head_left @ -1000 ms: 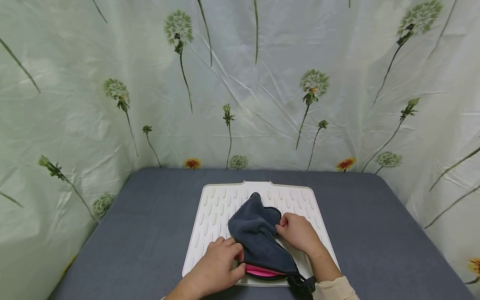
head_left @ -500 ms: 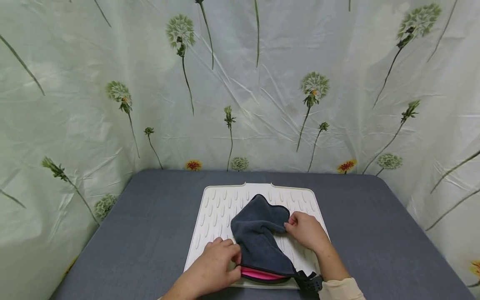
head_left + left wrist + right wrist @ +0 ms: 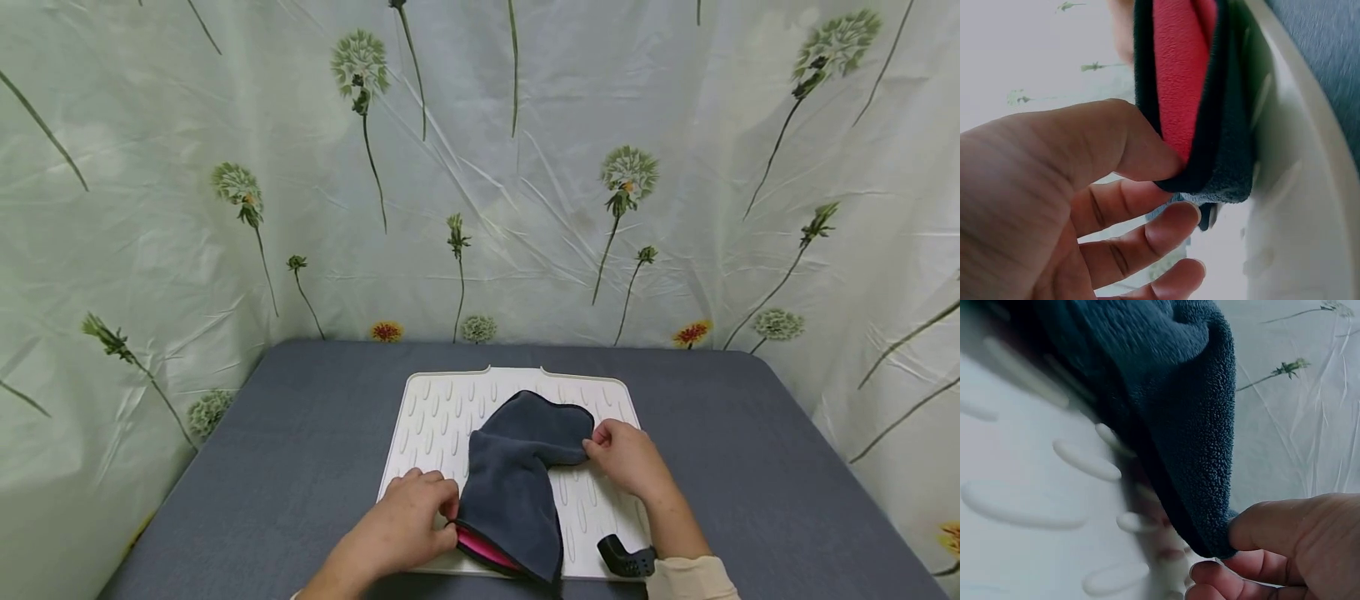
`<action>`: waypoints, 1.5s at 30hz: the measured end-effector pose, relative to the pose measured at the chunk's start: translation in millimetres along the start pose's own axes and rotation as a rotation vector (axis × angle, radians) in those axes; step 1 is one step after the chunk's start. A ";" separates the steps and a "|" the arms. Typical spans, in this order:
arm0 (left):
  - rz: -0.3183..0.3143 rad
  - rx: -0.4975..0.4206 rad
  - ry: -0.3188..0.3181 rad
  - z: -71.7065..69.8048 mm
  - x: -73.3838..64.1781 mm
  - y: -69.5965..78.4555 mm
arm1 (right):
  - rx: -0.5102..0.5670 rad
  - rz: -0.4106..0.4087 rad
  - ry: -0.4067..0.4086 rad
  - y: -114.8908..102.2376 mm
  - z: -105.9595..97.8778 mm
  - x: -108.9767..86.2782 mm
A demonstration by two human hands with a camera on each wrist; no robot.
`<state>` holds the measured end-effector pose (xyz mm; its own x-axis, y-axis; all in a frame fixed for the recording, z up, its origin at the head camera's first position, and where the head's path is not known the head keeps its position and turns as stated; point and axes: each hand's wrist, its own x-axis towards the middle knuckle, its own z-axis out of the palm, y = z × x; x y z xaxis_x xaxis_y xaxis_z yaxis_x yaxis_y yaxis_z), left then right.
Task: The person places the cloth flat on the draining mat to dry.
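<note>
A dark grey-blue cloth (image 3: 517,483) with black edging and a pink inner side (image 3: 1179,69) lies bunched and partly folded over a white ridged mat (image 3: 427,417). My left hand (image 3: 405,521) pinches its near left corner between thumb and forefinger, the other fingers held apart in the left wrist view. There the pink side shows between two dark-edged layers. At the far right, my right hand (image 3: 626,458) pinches another corner; the right wrist view shows the thumb (image 3: 1266,528) pressed against the cloth's tip, which is raised above the ridges.
A dark grey table (image 3: 315,442) bears the mat and reaches out past it on both sides. Behind it hangs a pale curtain (image 3: 540,192) printed with dandelions. A black wrist device (image 3: 626,558) sits by the right sleeve.
My right hand has moved right, drawing its corner outward and spreading the cloth's far part wider. My left hand has shifted left with its corner, and the cloth's near end has swung left.
</note>
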<state>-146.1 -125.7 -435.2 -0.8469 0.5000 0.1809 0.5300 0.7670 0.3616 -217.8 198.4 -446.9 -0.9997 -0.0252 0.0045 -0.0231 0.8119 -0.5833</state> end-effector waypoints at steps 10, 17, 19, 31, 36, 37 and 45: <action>-0.048 0.002 0.026 -14.4 -1.4 -14.6 | -0.031 0.032 0.046 10.5 -6.2 2.2; -0.088 -0.012 0.046 -23.1 -3.6 -21.8 | -0.029 0.047 0.055 13.5 -5.6 3.4; -0.095 -0.015 0.052 -24.4 -4.2 -23.4 | -0.025 0.047 0.061 13.3 -5.0 3.9; -0.137 -0.047 -0.046 -18.0 -2.1 -26.5 | 0.258 0.096 -0.068 -3.6 7.8 4.6; -0.224 -0.015 -0.092 -11.0 -3.3 -27.2 | 0.513 0.110 -0.177 -14.4 7.4 2.4; -0.231 -0.015 -0.097 -9.3 -3.4 -27.2 | 0.566 0.103 -0.215 -15.5 6.7 1.7; -0.190 -0.103 -0.109 0.6 -1.6 -25.0 | 0.736 -0.132 -0.547 -8.1 1.6 0.0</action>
<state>-158.0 -145.4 -445.1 -0.9185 0.3955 0.0034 0.3502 0.8092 0.4718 -217.7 190.9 -443.4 -0.8409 -0.5149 -0.1667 0.0632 0.2125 -0.9751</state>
